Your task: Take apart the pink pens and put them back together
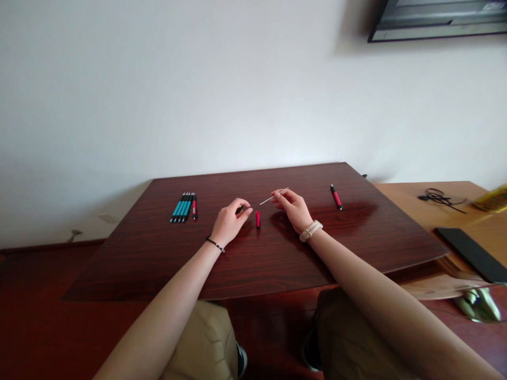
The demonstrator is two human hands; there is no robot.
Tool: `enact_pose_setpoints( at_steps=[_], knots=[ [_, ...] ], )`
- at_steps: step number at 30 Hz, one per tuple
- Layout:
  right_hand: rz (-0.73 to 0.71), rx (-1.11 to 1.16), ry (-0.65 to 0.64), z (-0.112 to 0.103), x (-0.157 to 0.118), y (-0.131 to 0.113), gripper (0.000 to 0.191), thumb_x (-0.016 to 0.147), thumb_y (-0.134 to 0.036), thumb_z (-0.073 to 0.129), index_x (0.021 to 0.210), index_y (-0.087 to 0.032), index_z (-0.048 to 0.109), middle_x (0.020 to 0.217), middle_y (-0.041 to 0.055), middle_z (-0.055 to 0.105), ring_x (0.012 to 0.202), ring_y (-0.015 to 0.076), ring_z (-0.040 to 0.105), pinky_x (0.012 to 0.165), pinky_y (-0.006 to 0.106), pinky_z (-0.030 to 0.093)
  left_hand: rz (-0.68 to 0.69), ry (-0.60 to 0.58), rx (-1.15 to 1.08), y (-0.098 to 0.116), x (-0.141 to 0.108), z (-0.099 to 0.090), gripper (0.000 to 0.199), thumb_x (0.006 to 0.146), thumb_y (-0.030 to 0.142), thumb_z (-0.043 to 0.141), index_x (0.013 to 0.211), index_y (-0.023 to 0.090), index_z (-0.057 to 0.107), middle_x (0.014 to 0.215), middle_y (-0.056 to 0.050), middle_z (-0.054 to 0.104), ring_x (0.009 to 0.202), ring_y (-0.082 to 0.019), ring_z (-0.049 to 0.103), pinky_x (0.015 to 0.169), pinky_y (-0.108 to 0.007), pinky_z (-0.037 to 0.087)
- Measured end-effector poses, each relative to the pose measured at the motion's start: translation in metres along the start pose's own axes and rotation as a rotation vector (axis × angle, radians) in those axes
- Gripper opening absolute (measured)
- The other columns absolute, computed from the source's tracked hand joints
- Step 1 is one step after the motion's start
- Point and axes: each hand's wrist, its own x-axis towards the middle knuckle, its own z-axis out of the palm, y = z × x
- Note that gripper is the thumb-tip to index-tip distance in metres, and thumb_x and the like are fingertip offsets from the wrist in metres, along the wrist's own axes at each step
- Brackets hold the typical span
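Observation:
Over the middle of the dark wooden table (237, 269), my right hand (293, 208) pinches a thin, light-coloured pen refill (266, 201), which slants down to the left. My left hand (231, 220) is closed on a small black pen part (239, 210), mostly hidden by the fingers. Between the two hands a pink pen barrel (257, 219) with a dark lower end is on the table, touched by neither hand. At the left, several teal pens (181, 207) lie side by side, with a pink pen (194, 207) at their right. Another pink pen (336, 198) lies alone, right of my right hand.
A white wall (237, 95) rises behind the table, with a screen (443, 24) mounted at upper right. On a lighter wooden table (400, 198) at the right are a black cable (439, 197), a dark flat object (471, 253) and a yellow package (491, 199).

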Motion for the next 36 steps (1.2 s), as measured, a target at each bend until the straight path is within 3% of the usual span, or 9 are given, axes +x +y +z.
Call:
enact_pose_setpoints(
  at_steps=[4,7,11,17,20,27,36],
  knots=[
    [-0.053,-0.026,0.015,0.000,0.000,0.000,0.038,0.095,-0.062,0.071,0.103,-0.025,0.070,0.110,0.0063,0.077,0.099,0.0204,0.073,0.088,0.034,0.059,-0.039,-0.016,-0.045,-0.001,-0.001,0.001,0.018,0.101,0.034,0.059,0.117,0.024,0.061,0.089,0.000,0.070,0.077,-0.019,0.066,0.076,-0.031,0.048],
    [-0.104,-0.071,0.007,0.001,0.000,0.000,0.041,0.097,-0.065,0.067,0.103,-0.025,0.067,0.095,0.0042,0.074,0.090,0.0199,0.072,0.084,0.034,0.059,-0.023,0.002,-0.080,-0.005,-0.001,0.003,0.015,0.104,0.027,0.050,0.115,0.024,0.059,0.101,-0.003,0.070,0.090,-0.020,0.068,0.084,-0.032,0.050],
    [-0.148,-0.225,-0.055,0.002,-0.004,-0.001,0.042,0.103,-0.065,0.058,0.110,-0.025,0.071,0.078,0.0004,0.064,0.072,0.0180,0.062,0.070,0.031,0.051,-0.005,0.022,-0.107,-0.008,0.002,0.005,0.016,0.105,0.027,0.051,0.117,0.023,0.060,0.114,-0.006,0.072,0.109,-0.022,0.070,0.099,-0.036,0.051],
    [-0.300,-0.488,-0.183,0.005,-0.008,-0.004,0.032,0.108,-0.046,0.056,0.111,-0.024,0.079,0.101,0.0065,0.073,0.091,0.0216,0.066,0.083,0.034,0.049,0.112,0.005,-0.105,0.000,0.003,0.001,0.023,0.107,0.028,0.052,0.124,0.023,0.068,0.128,-0.008,0.073,0.119,-0.022,0.068,0.105,-0.036,0.052],
    [-0.324,-0.563,-0.241,0.007,-0.008,-0.004,0.029,0.108,-0.039,0.057,0.114,-0.024,0.081,0.098,0.0069,0.071,0.088,0.0215,0.065,0.081,0.034,0.048,0.116,0.000,-0.112,0.002,0.002,0.001,0.025,0.107,0.027,0.055,0.126,0.023,0.069,0.128,-0.008,0.074,0.116,-0.021,0.070,0.102,-0.035,0.055],
    [-0.343,-0.568,-0.266,0.007,-0.009,-0.006,0.028,0.107,-0.031,0.056,0.119,-0.025,0.081,0.097,0.0068,0.069,0.088,0.0214,0.065,0.082,0.035,0.049,0.040,0.023,-0.135,-0.003,0.001,0.005,0.024,0.100,0.030,0.067,0.123,0.025,0.068,0.110,-0.005,0.077,0.088,-0.018,0.072,0.083,-0.031,0.057],
    [-0.332,-0.582,-0.266,0.007,-0.010,-0.006,0.028,0.106,-0.030,0.057,0.117,-0.025,0.082,0.096,0.0064,0.070,0.087,0.0215,0.066,0.081,0.034,0.049,0.068,0.026,-0.147,-0.001,0.001,0.003,0.015,0.101,0.029,0.063,0.115,0.024,0.067,0.114,-0.005,0.077,0.103,-0.020,0.073,0.090,-0.032,0.058]
  ],
)
